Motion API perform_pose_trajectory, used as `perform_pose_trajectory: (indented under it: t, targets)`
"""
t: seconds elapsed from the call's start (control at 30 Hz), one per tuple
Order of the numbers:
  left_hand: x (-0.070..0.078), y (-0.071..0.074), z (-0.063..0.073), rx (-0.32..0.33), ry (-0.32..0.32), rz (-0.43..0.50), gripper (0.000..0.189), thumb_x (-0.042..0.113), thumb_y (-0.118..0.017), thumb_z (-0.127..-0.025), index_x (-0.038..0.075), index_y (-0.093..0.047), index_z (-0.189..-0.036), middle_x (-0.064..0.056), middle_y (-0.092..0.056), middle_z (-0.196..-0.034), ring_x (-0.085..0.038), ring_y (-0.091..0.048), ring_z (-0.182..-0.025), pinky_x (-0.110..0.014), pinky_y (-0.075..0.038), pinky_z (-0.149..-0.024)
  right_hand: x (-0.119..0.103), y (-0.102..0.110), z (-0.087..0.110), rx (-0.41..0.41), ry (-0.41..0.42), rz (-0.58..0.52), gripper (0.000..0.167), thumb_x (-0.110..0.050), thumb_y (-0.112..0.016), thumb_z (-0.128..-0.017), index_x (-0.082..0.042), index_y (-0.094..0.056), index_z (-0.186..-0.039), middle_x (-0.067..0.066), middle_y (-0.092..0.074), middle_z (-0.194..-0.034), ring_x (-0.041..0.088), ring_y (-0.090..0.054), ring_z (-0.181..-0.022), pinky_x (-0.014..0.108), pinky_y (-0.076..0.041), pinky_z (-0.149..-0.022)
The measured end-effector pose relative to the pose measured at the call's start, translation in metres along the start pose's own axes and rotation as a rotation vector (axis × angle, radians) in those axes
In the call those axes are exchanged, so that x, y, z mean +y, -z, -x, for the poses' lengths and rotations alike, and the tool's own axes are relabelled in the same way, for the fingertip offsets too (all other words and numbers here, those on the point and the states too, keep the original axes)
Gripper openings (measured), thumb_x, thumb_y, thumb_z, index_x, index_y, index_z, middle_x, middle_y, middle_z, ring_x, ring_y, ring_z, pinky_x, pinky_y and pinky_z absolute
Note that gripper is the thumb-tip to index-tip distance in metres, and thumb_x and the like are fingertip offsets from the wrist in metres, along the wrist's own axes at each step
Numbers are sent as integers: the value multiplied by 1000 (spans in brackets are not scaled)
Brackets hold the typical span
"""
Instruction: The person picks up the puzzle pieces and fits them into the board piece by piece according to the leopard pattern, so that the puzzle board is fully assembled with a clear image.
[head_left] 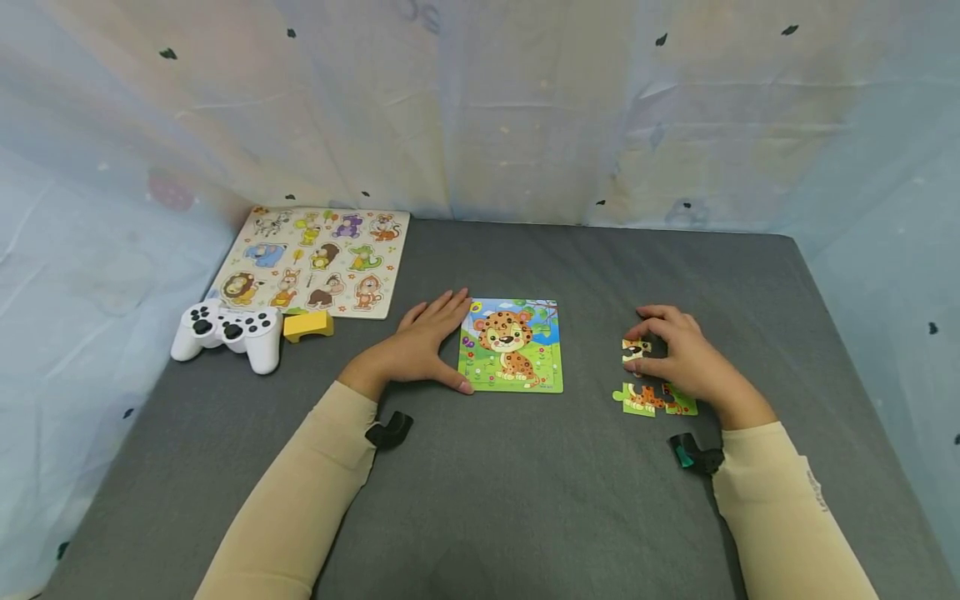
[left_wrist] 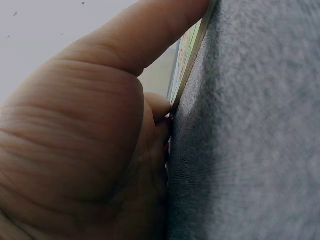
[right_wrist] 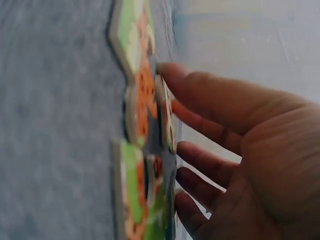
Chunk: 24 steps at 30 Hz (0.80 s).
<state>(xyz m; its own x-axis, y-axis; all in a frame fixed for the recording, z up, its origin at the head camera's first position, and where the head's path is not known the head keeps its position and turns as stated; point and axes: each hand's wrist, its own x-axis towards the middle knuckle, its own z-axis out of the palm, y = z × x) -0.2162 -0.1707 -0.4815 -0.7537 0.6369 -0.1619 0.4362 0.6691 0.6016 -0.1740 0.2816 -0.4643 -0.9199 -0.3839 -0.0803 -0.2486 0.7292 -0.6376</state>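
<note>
A square puzzle board (head_left: 544,354) with a picture of a spotted leopard cub lies in the middle of the grey table. My left hand (head_left: 416,346) lies at its left side with fingers spread and straight, the thumb at the lower left corner and the fingertips by the upper left one. To the right, my right hand (head_left: 686,354) pinches a puzzle piece (head_left: 636,353) showing part of the cub's face between thumb and fingers, low over the cloth. Close below it lie green and orange puzzle pieces (head_left: 639,402); the hand partly covers that group.
At the back left lies an animal puzzle board (head_left: 296,283). A white game controller (head_left: 243,331) overlaps its front corner, and a yellow block (head_left: 308,325) sits beside the controller. A pale curtain (head_left: 517,108) hangs along the table's back edge.
</note>
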Motion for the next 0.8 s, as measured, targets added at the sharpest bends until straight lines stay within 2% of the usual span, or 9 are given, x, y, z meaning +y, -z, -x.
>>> perform_pose_trajectory:
  t: [0.1, 0.23, 0.33, 0.4, 0.47, 0.53, 0.6, 0.7, 0.8]
  targets:
    - [0, 0, -1, -1, 4, -5, 144, 71, -91, -76, 14, -5, -177, 0, 5, -182, -18, 11, -165, -52, 9, -127, -3, -1, 0, 1, -8, -21, 25, -15, -84, -99, -6, -73, -120, 25, -35, -166, 54, -22, -150, 76, -24, -112]
    - [2, 0, 0, -2, 8, -14, 143, 68, -92, -77, 12, -6, -177, -2, 4, -182, -20, 9, -165, -54, 7, -127, -7, -1, -1, 9, -17, -14, 25, -13, -84, -100, -6, -73, -121, 24, -38, -164, 52, -23, -150, 75, -24, -113]
    - [4, 1, 1, -4, 12, -19, 143, 67, -93, -77, 12, -6, -177, -3, 4, -182, -21, 8, -165, -55, 6, -127, -10, -3, -1, 36, -9, -2, 27, -12, -83, -100, -6, -72, -124, 23, -49, -153, 48, -37, -141, 72, -28, -111]
    - [4, 2, 0, -8, 17, -24, 143, 67, -93, -78, 13, -6, -177, -2, 4, -182, -21, 9, -165, -54, 7, -127, -12, -5, -1, 65, 0, -3, 29, -11, -81, -102, -6, -71, -128, 19, -57, -142, 42, -51, -126, 66, -39, -103]
    - [5, 2, 0, -12, 19, -28, 143, 67, -92, -78, 13, -5, -177, -1, 5, -182, -20, 9, -165, -54, 7, -127, -13, -7, -2, 96, 12, -16, 32, -11, -78, -104, -6, -70, -134, 14, -64, -128, 34, -60, -104, 56, -48, -90]
    - [6, 3, 0, -13, 22, -31, 142, 67, -92, -78, 14, -5, -177, -1, 5, -182, -20, 10, -165, -54, 7, -127, -15, -10, -2, 121, 19, -38, 36, -11, -76, -106, -8, -67, -141, 10, -68, -114, 27, -60, -84, 46, -51, -72]
    - [6, 4, 1, -14, 25, -35, 142, 68, -91, -78, 14, -5, -177, 0, 6, -182, -19, 10, -165, -53, 7, -128, -16, -13, -4, 142, 33, -58, 42, -12, -72, -108, -9, -63, -149, 8, -67, -100, 24, -56, -72, 40, -48, -63]
    - [6, 3, 1, -15, 24, -32, 142, 68, -92, -78, 14, -5, -177, -1, 5, -182, -19, 10, -165, -54, 7, -128, -18, -17, -6, 151, 48, -108, 44, -14, -65, -113, -9, -55, -155, 6, -62, -87, 23, -53, -65, 36, -44, -56]
    - [3, 1, 1, -12, 22, -21, 143, 69, -92, -77, 15, -5, -177, 0, 5, -182, -18, 10, -165, -52, 8, -127, -23, -20, -7, 146, 50, -169, 40, -15, -61, -115, -6, -53, -153, 6, -62, -84, 25, -57, -66, 36, -45, -55]
